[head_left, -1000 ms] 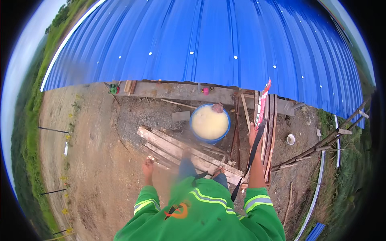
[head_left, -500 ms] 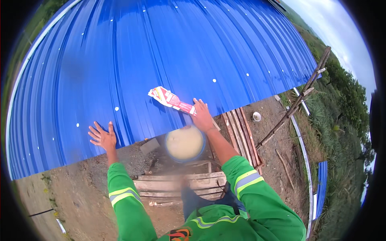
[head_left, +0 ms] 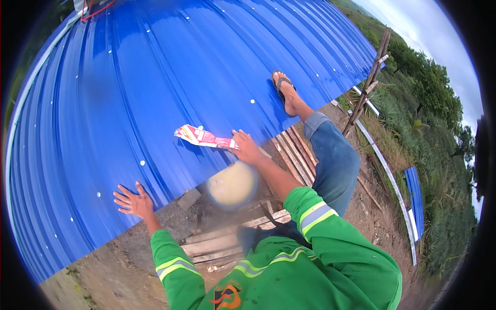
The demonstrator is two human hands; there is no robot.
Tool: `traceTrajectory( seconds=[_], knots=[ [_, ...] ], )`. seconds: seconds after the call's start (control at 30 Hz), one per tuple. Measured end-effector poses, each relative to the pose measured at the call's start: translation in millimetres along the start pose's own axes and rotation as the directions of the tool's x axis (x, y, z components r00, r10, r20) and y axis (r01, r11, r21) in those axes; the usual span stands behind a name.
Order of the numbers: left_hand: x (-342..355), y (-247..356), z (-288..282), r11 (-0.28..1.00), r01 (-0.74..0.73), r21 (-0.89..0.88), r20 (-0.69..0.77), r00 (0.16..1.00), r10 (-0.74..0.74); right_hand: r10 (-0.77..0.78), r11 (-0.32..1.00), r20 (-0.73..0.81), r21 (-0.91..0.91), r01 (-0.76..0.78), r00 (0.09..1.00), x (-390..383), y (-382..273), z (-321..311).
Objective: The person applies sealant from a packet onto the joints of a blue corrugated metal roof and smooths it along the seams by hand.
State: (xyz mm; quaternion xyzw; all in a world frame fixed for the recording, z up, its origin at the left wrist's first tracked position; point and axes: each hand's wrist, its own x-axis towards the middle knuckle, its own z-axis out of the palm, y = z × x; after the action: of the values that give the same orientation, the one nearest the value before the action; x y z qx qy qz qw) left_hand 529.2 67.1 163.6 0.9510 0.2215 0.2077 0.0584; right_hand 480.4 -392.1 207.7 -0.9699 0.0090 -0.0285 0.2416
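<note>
My left hand [head_left: 135, 202] lies flat on the blue corrugated metal roof sheet [head_left: 170, 119], fingers spread, close to its near edge. Further right, my right hand [head_left: 247, 148] rests on the same edge and grips the narrow end of a crumpled red-and-white plastic packet [head_left: 202, 137]. The packet's wider end points left over the sheet; what is inside cannot be seen. On the sheet beyond my right hand stands my right foot in a dark flip-flop [head_left: 281, 87], with the knee bent.
Below the edge are a round tub of pale liquid [head_left: 232, 184], wooden planks [head_left: 212, 248] and a grey block [head_left: 189, 199]. Long boards [head_left: 295, 152] lie right of the tub. A wooden pole [head_left: 369, 82] leans at the sheet's right end. A red cord [head_left: 98, 11] lies far left.
My right foot has come up onto the roof sheet. My body leans further forward; both hands stay on the sheet, the right still gripping the packet.
</note>
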Motion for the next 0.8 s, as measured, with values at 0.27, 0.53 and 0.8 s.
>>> traceTrajectory(
  seconds=[0.27, 0.53, 0.8],
  knots=[
    [25, 22, -16, 0.950, 0.301, 0.087, 0.308, 0.898, -0.313, 0.083, 0.984, 0.090, 0.152, -0.096, 0.992, 42, 13, -88],
    [19, 109, -19, 0.978, 0.200, 0.056, 0.334, 0.919, -0.207, -0.007, 0.999, -0.349, -0.050, -0.011, 0.937, 227, 115, -206],
    [23, 112, -37, 0.997, 0.064, -0.052, 0.349, 0.936, -0.041, -0.358, 0.934, -0.120, -0.039, 0.356, 0.926, 602, -29, -130]
  ],
)
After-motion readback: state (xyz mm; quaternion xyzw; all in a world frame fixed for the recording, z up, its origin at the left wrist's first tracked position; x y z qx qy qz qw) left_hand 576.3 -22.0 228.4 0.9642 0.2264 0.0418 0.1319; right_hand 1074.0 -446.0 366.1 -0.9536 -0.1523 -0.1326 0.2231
